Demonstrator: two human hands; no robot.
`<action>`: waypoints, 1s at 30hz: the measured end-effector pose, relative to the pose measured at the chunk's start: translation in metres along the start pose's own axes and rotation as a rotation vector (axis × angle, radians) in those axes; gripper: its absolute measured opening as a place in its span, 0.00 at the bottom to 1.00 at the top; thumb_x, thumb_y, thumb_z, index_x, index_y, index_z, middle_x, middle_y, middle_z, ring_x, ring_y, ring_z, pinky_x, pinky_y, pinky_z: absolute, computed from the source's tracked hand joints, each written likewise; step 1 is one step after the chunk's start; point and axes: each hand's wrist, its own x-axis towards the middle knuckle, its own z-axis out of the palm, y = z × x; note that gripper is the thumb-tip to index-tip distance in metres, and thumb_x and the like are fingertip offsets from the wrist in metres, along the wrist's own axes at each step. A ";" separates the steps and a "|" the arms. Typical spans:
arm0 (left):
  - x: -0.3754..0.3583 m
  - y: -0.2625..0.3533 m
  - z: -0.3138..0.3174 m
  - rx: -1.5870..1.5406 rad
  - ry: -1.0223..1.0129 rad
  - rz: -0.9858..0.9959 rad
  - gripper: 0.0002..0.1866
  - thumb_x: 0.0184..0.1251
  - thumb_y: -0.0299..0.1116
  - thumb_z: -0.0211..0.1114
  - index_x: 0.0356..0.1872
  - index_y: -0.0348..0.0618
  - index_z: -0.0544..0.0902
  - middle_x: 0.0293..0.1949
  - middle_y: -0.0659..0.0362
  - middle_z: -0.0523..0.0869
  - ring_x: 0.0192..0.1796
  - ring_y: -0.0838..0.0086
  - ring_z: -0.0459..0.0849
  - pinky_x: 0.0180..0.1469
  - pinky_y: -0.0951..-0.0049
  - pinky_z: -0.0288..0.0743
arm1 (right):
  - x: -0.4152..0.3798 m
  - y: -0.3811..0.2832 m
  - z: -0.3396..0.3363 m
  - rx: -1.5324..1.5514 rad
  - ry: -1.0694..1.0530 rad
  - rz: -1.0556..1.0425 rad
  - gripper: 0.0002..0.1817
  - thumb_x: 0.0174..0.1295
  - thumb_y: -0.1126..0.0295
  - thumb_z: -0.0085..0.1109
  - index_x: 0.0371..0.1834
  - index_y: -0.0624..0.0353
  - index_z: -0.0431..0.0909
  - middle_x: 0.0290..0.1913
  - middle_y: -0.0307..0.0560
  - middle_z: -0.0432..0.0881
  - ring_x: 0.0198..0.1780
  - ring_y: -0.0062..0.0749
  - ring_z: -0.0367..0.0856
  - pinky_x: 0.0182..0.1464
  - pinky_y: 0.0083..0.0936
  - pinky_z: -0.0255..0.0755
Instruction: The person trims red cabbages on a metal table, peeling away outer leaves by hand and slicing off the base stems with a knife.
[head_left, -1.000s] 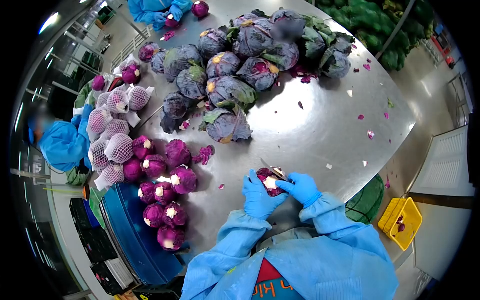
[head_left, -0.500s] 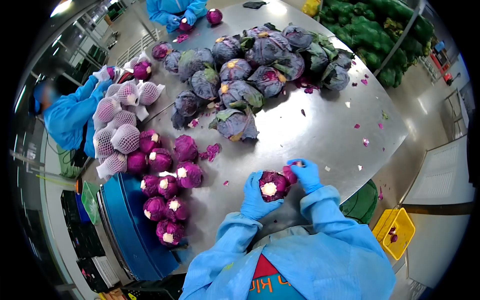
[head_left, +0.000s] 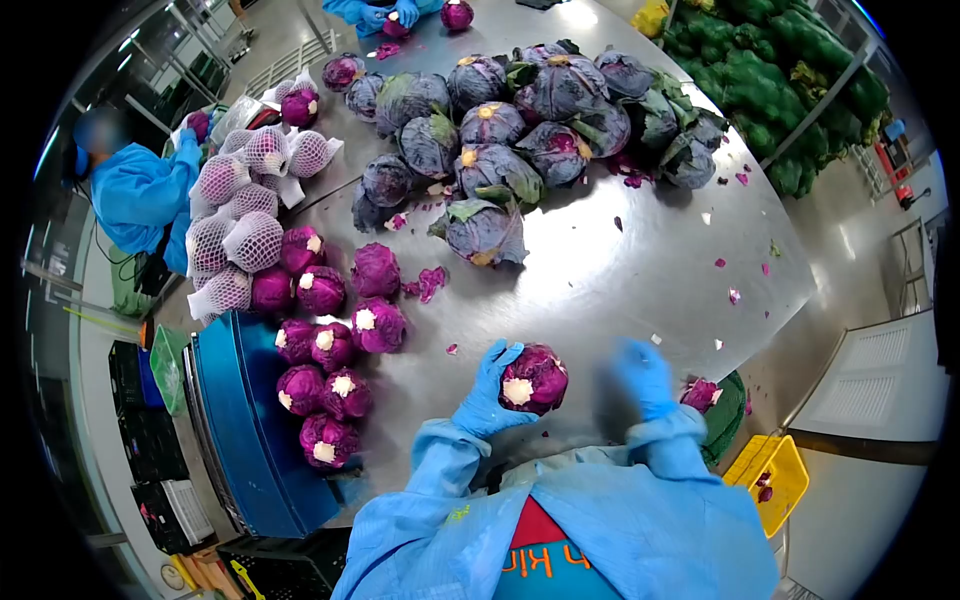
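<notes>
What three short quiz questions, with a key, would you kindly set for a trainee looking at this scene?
1. Multiple choice: what does the person's left hand hold?
A) a netted cabbage
B) a bare purple cabbage with a pale cut stem
C) a blue crate

2. True or false: both of the person's hands touch that cabbage.

3. Short answer: what colour is the basket with purple scraps in it, beyond the edge of the metal table?

Key:
1. B.
2. False; the right hand, blurred, is apart from it.
3. Yellow.
</notes>
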 end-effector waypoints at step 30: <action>0.018 -0.011 -0.017 -0.368 -0.065 -0.522 0.61 0.36 0.44 0.84 0.71 0.32 0.56 0.65 0.47 0.68 0.68 0.62 0.67 0.71 0.66 0.60 | 0.034 0.034 -0.097 -0.746 0.367 -0.444 0.15 0.58 0.69 0.63 0.48 0.57 0.80 0.38 0.49 0.82 0.40 0.37 0.83 0.42 0.32 0.77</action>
